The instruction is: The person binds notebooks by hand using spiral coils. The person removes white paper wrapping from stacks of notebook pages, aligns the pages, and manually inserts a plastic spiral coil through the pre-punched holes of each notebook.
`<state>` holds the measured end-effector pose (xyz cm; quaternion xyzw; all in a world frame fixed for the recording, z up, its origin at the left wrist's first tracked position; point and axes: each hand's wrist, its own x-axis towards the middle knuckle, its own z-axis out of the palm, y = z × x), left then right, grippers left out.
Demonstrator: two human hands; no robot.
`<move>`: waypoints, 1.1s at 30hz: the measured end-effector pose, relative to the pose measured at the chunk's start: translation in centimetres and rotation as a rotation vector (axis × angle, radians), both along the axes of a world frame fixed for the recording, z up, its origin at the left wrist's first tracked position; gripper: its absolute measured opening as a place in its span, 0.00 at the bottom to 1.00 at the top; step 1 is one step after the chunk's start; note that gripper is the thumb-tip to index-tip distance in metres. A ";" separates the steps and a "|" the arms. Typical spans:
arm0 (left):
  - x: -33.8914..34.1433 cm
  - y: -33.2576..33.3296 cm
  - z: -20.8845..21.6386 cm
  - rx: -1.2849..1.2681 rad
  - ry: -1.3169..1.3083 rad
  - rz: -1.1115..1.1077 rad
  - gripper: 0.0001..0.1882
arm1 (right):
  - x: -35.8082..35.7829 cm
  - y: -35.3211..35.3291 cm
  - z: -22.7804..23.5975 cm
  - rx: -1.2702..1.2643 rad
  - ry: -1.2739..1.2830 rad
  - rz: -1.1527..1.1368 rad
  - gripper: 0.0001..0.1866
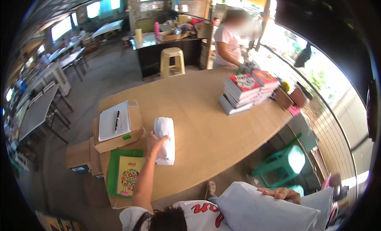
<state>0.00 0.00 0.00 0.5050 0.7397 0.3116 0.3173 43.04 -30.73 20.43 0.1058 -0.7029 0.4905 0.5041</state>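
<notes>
A long white paper-wrapped package [169,129] lies on the brown table [198,92], left of its middle. My left hand [156,143] grips its left side, with the thumb across the top. At the lower right, large white paper-like packages [258,209] are tucked against my body. My right hand [281,194] is curled over their upper edge and holds them; its forearm is hidden. To the left of my left forearm, a yellow floral notebook [130,171] lies on a green folder [113,173].
A cardboard box [137,125] at the table's left carries white papers [107,121] and a black pen [117,121]. Stacks of red-covered books [242,88] stand at the far right, near another person [228,44]. Green stools [283,163] stand beyond the right edge; a cream stool [172,58] is behind.
</notes>
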 end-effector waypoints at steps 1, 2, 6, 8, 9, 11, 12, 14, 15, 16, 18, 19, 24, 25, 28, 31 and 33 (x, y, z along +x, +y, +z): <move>0.8 -1.1 2.3 0.172 0.332 -0.013 0.63 | -0.6 1.2 0.9 -0.192 0.055 -0.011 0.36; 1.9 -2.9 6.2 0.318 0.124 -0.241 0.64 | 3.1 4.4 1.3 -0.319 0.064 0.002 0.32; 19.9 -11.5 16.2 0.326 -0.604 -1.083 0.72 | 8.7 12.7 -1.1 -1.155 0.237 -0.128 0.23; 25.4 -11.4 20.2 0.330 -0.540 -1.081 0.78 | 11.0 16.6 -3.4 -1.509 0.270 -0.253 0.24; 25.8 -10.3 19.8 0.324 -0.541 -1.079 0.78 | 11.5 18.1 -4.4 -1.559 0.227 -0.317 0.25; 26.3 -9.5 18.6 0.037 -0.944 -0.779 0.77 | 12.0 22.3 -8.1 -1.611 0.142 -0.348 0.28; 26.4 -9.5 13.8 0.042 -0.957 -0.647 0.72 | 11.4 24.3 -8.8 -1.601 0.084 -0.380 0.29; 26.3 -9.8 6.5 0.004 -1.052 -0.348 0.60 | 10.9 28.5 -11.8 -1.584 0.007 -0.405 0.33; 25.5 -9.8 3.5 0.067 -1.218 -0.279 0.55 | 10.1 30.4 -12.8 -1.581 -0.039 -0.416 0.34; 24.6 -9.6 1.2 0.151 -1.384 -0.203 0.51 | 9.2 33.0 -13.9 -1.560 -0.117 -0.409 0.36; 23.2 -8.3 0.8 0.336 -1.607 -0.228 0.48 | 8.4 37.9 -16.4 -1.405 -0.320 -0.292 0.38; 22.4 -7.4 2.5 0.361 -1.602 0.008 0.49 | 8.7 40.4 -17.4 -1.264 -0.434 -0.222 0.39; 14.1 -7.9 5.4 0.462 -1.259 0.318 0.52 | 6.0 43.5 -19.2 -0.940 -0.930 -0.538 0.48; 12.0 -8.3 5.8 0.471 -1.252 0.322 0.52 | 5.0 43.8 -19.4 -0.873 -1.156 -0.674 0.51; 7.3 -8.7 8.7 0.560 -1.295 0.326 0.51 | -0.3 41.9 -15.6 -0.329 -1.287 -0.973 0.55; 0.8 -7.1 6.7 0.476 -1.044 0.209 0.49 | -11.5 38.0 -10.1 -0.484 -0.898 -0.607 0.59; 0.8 -4.6 9.0 0.389 -1.059 0.213 0.46 | -16.4 37.7 -10.2 -0.773 -0.687 -0.195 0.61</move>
